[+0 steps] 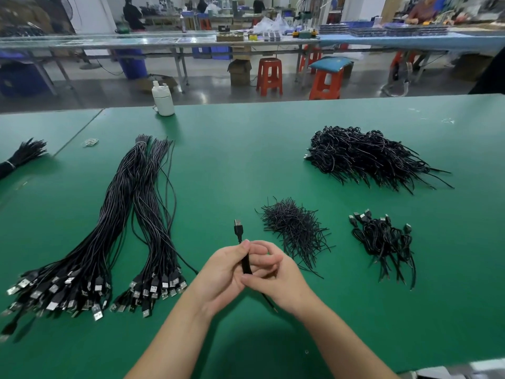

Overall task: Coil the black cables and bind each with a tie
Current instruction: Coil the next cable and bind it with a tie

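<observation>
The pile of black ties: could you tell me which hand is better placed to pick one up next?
Probably the right hand: the pile of ties lies just beyond it on the right, while the left hand grips the coiled cable and is farther away.

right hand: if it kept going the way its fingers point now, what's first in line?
The left hand. The right hand points left across the coiled cable both hands grip, fingers already overlapping the left hand's. Past that, probably the nearer bundle of straight cables; depth unclear.
</observation>
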